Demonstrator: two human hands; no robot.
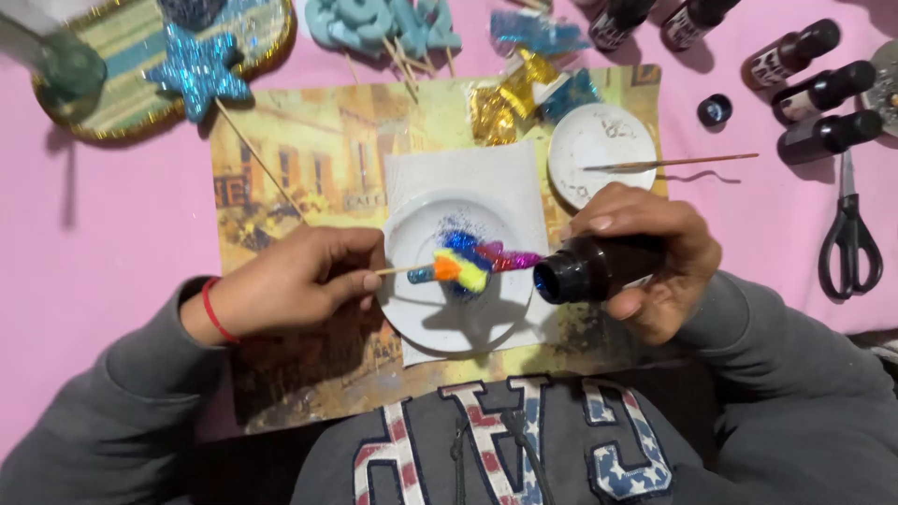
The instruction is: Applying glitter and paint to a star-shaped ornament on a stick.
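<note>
My left hand (299, 281) pinches a thin wooden stick whose end carries a small glittered shape (472, 264) in orange, yellow, blue and pink. The shape hovers over a white plate (412, 309) dusted with blue glitter. My right hand (645, 257) grips a dark glitter bottle (594, 268), tipped sideways with its open mouth pointing at the shape. The plate rests on a white paper napkin (468, 168).
A picture placemat (299, 159) lies on the pink table. A second white plate (599, 140) holds a brush (673, 163). Dark bottles (823, 112), a loose cap (715, 109) and scissors (849, 238) lie at right. Glittered star (198, 65) and blue shapes on sticks lie at the back.
</note>
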